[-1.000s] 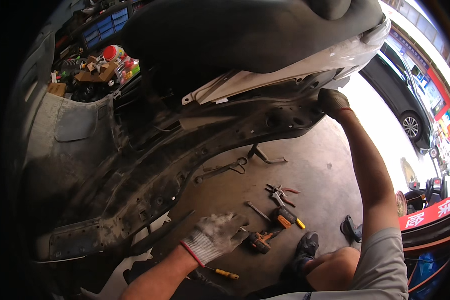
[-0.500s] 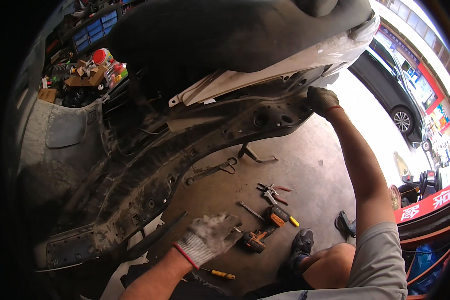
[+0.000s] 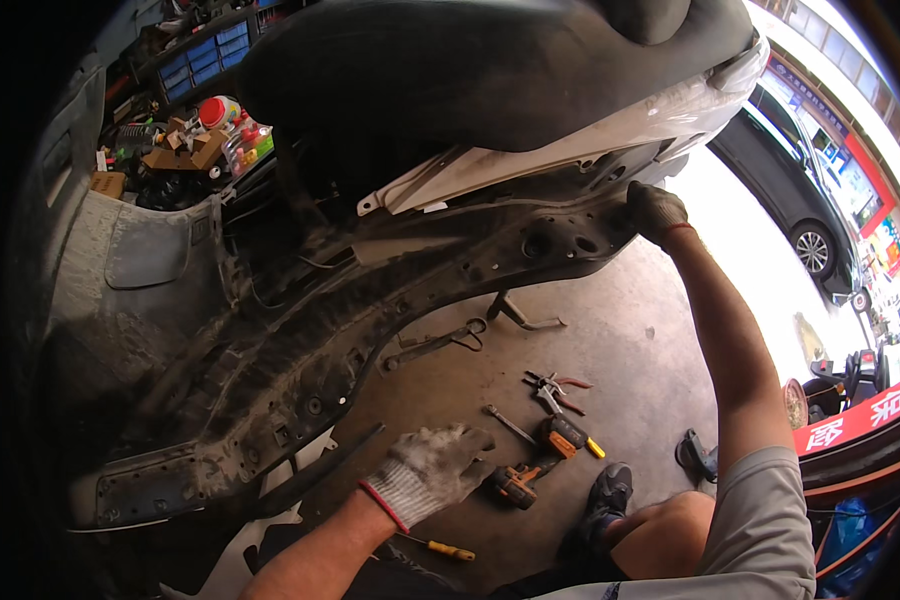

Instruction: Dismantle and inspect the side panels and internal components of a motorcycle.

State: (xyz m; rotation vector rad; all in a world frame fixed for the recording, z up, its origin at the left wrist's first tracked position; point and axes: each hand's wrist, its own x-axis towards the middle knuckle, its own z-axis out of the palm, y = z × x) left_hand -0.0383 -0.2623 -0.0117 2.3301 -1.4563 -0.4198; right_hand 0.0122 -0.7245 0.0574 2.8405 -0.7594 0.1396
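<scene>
My right hand (image 3: 658, 212), in a grey work glove, is closed round the far right end of a long, dusty black plastic panel (image 3: 450, 268) on a partly stripped vehicle that looks like a scooter. My left hand (image 3: 438, 468) wears a light knitted glove with dark smudges and hovers low over the floor. Its fingers are loosely bent and apart, with nothing visible in them. Just right of it lies an orange and black power drill (image 3: 515, 486). Above the panel run a white body panel (image 3: 570, 140) and a dark seat (image 3: 400, 70).
On the concrete lie pliers (image 3: 555, 390), a socket tool (image 3: 510, 425), a second orange and black power tool (image 3: 562, 437) and a yellow-handled screwdriver (image 3: 450, 550). A metal stand (image 3: 520, 315) pokes out below the panel. Clutter and blue bins (image 3: 205, 60) fill the back left; a dark car (image 3: 780, 165) stands outside.
The whole view has shifted slightly, so things sit a little further right. My right hand stays on the panel's end; my left hand remains near the drill.
</scene>
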